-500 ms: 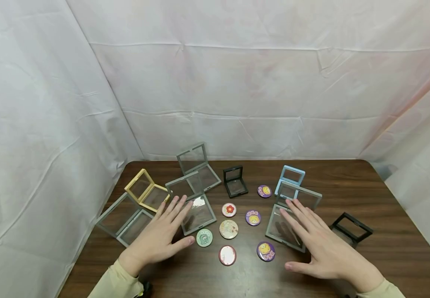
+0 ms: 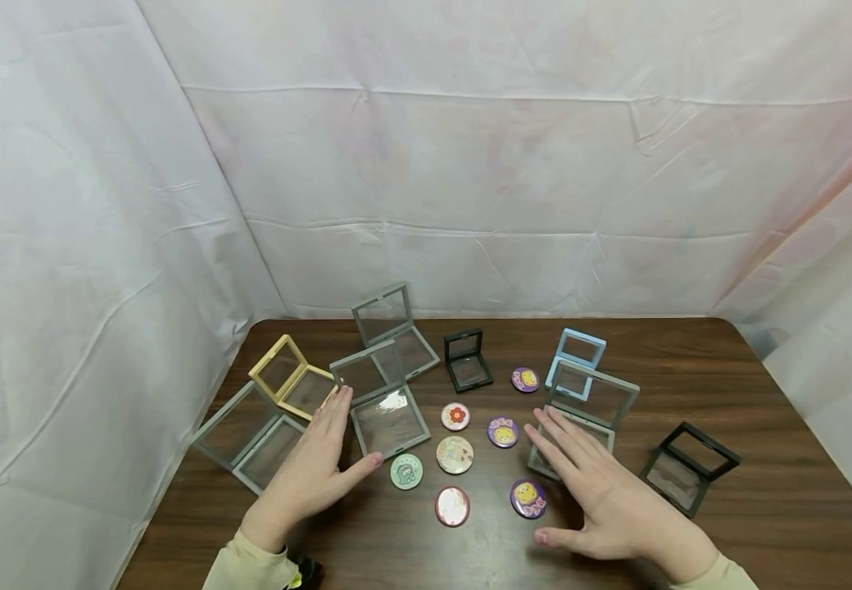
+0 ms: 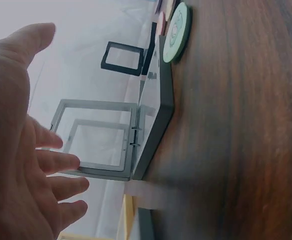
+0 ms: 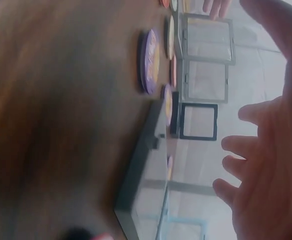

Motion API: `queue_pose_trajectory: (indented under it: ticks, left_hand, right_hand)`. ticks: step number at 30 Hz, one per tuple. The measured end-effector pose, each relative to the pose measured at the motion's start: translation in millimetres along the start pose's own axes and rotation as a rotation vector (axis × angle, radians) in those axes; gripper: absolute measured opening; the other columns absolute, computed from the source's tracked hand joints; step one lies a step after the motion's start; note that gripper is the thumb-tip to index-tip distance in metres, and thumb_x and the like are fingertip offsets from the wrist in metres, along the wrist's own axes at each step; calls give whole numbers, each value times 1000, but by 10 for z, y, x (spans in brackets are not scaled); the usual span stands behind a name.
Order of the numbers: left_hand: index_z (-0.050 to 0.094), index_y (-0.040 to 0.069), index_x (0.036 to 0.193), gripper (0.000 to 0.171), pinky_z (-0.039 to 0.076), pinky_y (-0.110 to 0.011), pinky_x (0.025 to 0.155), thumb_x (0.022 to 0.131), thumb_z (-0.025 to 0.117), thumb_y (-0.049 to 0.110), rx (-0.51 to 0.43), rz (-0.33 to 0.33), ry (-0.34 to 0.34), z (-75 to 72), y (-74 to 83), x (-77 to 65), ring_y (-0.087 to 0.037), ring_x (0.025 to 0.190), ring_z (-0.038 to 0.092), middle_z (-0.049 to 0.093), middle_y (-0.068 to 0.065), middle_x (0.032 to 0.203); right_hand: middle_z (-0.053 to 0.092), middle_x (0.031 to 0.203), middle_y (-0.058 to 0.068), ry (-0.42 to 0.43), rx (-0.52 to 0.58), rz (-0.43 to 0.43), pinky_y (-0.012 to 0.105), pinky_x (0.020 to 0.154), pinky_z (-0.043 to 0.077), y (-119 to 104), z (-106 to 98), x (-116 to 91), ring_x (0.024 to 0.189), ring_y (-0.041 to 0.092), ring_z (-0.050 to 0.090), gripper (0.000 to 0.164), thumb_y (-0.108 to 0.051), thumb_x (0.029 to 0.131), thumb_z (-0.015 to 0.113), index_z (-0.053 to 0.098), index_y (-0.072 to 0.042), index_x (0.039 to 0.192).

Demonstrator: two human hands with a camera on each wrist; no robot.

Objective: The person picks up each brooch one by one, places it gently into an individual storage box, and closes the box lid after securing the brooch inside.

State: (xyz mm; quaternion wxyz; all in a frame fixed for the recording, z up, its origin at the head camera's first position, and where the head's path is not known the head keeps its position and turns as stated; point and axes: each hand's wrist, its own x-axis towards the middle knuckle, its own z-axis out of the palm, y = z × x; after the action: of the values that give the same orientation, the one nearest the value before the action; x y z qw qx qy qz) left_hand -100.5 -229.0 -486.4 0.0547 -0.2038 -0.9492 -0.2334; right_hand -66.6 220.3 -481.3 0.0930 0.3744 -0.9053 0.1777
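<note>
My left hand [image 2: 315,467] hovers palm down above the table's left side, fingers extended and thumb out, holding nothing. Beneath and beside it are an opened grey clear-windowed case [image 2: 267,452], a yellow case [image 2: 310,392] and another grey case [image 2: 391,419]. A green round badge [image 2: 406,472] lies just right of its thumb. Over the base of the right grey case [image 2: 594,393] hangs my right hand [image 2: 599,496], its fingers spread and nothing in them. Near its thumb is a purple badge [image 2: 528,498]. The right wrist view shows this palm [image 4: 268,175] apart from the case.
Badges in the middle include a flower one [image 2: 455,416], a cream one [image 2: 455,455], a red-rimmed one [image 2: 452,506] and a purple one [image 2: 503,432]. Behind stand a grey case [image 2: 413,354], a small black case [image 2: 470,371] and a blue case [image 2: 583,335]. Another black case [image 2: 677,482] is at right.
My right hand has moved left, uncovering more of the right black case. My left hand has shifted slightly left, its fingers closer together, off the middle grey case. The cases and badges stay put.
</note>
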Motion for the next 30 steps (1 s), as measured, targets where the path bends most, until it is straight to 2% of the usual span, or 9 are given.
queue_pose_trajectory:
  ticks: [5,10,14,17,20,23,26,30]
  left_hand:
    - [25,-6,169,111,42,-66,118,97,79,59,-38,-86,41,54,-4,-6,-49,156,38,33,-32,170]
    - [37,-11,160,105,50,-65,110,91,88,49,-55,-167,69,134,15,7,-50,144,51,43,-34,160]
    - [50,-15,149,93,51,-63,108,89,92,42,-17,-164,116,236,48,7,-50,137,57,54,-34,150]
    - [54,-16,145,88,52,-63,106,87,93,38,10,-149,129,308,83,-17,-51,134,59,56,-34,147]
    - [51,-17,149,91,53,-64,105,88,92,38,38,-148,99,354,117,-59,-54,135,59,53,-38,152]
    - [47,-17,153,94,53,-65,106,91,90,38,60,-151,64,366,143,-95,-57,137,57,48,-42,156]
    - [47,-18,154,91,50,-64,110,95,88,37,84,-140,34,361,154,-115,-56,141,54,46,-41,158]
    - [49,-19,152,85,49,-63,112,97,85,35,114,-126,9,357,160,-119,-55,144,52,46,-39,159]
  right_hand:
    - [27,178,16,19,-10,-34,27,131,-4,-50,90,-5,162,41,28,126,-71,80,87,30,-9,173]
    - [33,176,13,38,-30,-57,27,132,1,-73,170,-26,160,38,34,121,-72,81,86,34,-9,172]
    - [41,172,14,41,-32,-83,27,132,5,-72,220,-35,157,38,39,115,-67,83,87,40,-6,168]
    - [50,164,14,38,-33,-93,27,131,11,-69,256,-31,151,38,47,108,-61,84,90,46,-4,164]
    - [60,153,10,50,-35,-101,33,125,27,-73,286,-26,142,35,55,97,-54,83,92,56,-3,157]
    - [64,145,7,64,-35,-108,42,114,42,-72,305,-27,137,31,59,85,-46,81,95,63,-4,148]
    - [66,142,6,68,-37,-116,51,106,49,-68,311,-30,134,31,60,78,-40,80,96,67,-5,144]
    - [67,140,6,65,-40,-124,56,101,53,-64,316,-39,131,31,60,73,-34,80,96,69,-6,141]
